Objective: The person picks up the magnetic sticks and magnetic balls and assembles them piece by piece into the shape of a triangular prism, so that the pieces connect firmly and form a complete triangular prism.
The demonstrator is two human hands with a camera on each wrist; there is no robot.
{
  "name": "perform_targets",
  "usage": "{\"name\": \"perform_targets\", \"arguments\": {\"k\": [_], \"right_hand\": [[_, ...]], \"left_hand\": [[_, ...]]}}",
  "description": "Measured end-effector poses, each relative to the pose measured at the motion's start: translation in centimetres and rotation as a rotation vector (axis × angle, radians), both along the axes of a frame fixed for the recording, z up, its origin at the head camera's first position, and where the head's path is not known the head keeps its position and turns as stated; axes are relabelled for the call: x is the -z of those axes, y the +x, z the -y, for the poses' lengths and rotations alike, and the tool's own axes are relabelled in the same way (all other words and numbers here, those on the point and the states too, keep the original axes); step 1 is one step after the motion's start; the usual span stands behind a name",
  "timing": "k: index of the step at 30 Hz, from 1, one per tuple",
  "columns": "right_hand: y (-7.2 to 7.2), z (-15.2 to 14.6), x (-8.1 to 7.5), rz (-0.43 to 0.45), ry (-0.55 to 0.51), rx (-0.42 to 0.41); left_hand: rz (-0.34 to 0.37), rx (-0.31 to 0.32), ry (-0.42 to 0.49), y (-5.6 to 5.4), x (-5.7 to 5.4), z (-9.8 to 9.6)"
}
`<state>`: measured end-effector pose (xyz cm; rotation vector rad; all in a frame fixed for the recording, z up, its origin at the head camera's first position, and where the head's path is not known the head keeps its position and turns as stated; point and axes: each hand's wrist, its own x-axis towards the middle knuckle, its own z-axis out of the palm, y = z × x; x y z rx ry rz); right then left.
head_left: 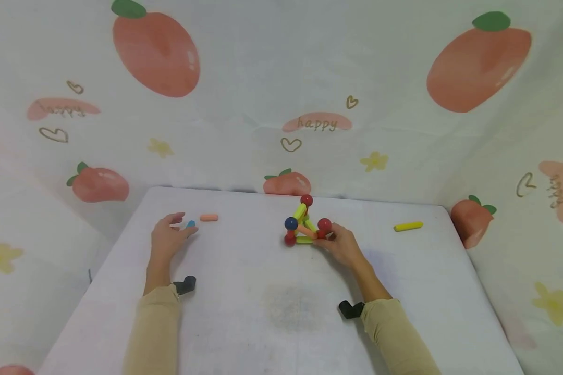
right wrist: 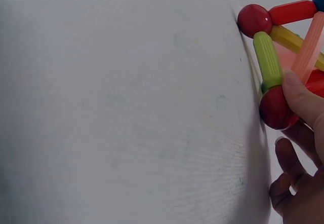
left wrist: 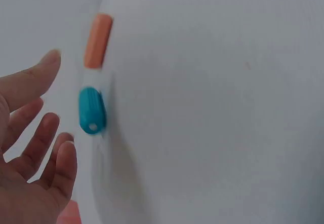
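My left hand (head_left: 166, 238) is over the left side of the table, its thumb and fingers spread around a short blue rod (left wrist: 92, 113). In the left wrist view a gap shows between the fingers and that rod. A short orange rod (head_left: 209, 217) lies just beyond it. With thumb and fingers, my right hand (head_left: 346, 249) pinches the lower right corner of a magnetic ball-and-rod frame (head_left: 300, 212), at a red ball (right wrist: 276, 108). The frame stands on the table, built from red balls, one dark blue ball (head_left: 291, 223) and green, red, yellow and orange rods.
A yellow rod (head_left: 408, 226) lies to the right on the white table (head_left: 244, 312). Behind the table hangs a white cloth (head_left: 244, 78) with printed fruit. Each wrist wears a black camera mount (head_left: 185, 285).
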<state>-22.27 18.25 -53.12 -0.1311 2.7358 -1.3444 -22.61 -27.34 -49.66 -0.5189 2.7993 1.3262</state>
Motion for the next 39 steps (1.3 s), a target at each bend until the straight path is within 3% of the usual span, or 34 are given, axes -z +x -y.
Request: {"name": "perform_targets", "arguments": {"k": [3, 12, 16, 19, 23, 26, 28, 33, 36, 39], "right_hand": [[0.1, 0.1, 0.0, 0.003, -0.018, 0.003], [0.2, 0.1, 0.4, 0.013, -0.027, 0.024], [0.3, 0.1, 0.6, 0.028, -0.029, 0.02], [0.4, 0.1, 0.6, 0.015, -0.037, 0.022], [0.3, 0.0, 0.6, -0.009, -0.046, 0.031], [0.3, 0.0, 0.7, -0.009, -0.045, 0.028], [0.3, 0.0, 0.7, -0.007, -0.044, 0.027], [0.4, 0.1, 0.5, -0.022, -0.042, 0.031], [0.4, 0.1, 0.4, -0.041, -0.044, 0.026], [0.4, 0.0, 0.4, -0.049, -0.046, 0.016]], "left_hand": [[0.05, -0.019, -0.01, 0.2, 0.6, 0.7], [0.107, 0.016, -0.042, -0.4, 1.8, 1.0], [0.09, -0.002, -0.05, 0.2, 0.6, 0.4], [-0.011, 0.018, -0.019, 0.5, -1.2, -1.0], [-0.182, 0.142, 0.0, 0.5, -4.2, -4.9], [-0.27, 0.289, 0.042, 0.4, -6.0, -8.7], [-0.304, 0.399, 0.064, 0.1, -6.6, -11.4], [-0.287, 0.608, 0.055, -0.8, -6.3, -17.7], [-0.248, 0.663, 0.045, -1.1, -5.7, -20.5], [-0.207, 0.679, 0.069, -1.1, -5.3, -22.1]]}}
